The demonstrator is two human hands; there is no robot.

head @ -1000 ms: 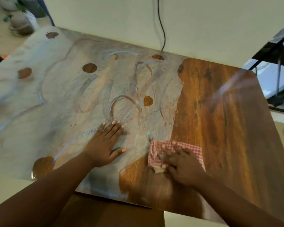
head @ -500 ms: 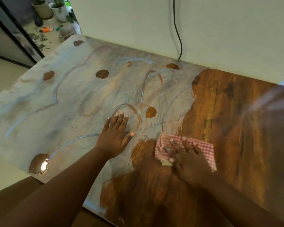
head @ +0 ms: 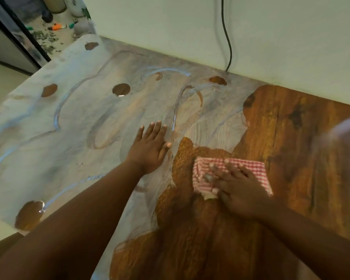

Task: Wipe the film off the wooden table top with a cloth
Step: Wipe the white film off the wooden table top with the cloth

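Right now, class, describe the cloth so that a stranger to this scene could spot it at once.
Start at the wooden table top against the pale wall; its left part is under whitish film, its right part is bare brown wood. At the border between the two, the right hand presses flat on the cloth. It is the only red-and-white checked thing on the table.

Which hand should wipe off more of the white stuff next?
The right hand, probably. It already presses the red checked cloth flat on the table top, right at the edge of the white film. The left hand lies bare and flat on the film, with no cloth.
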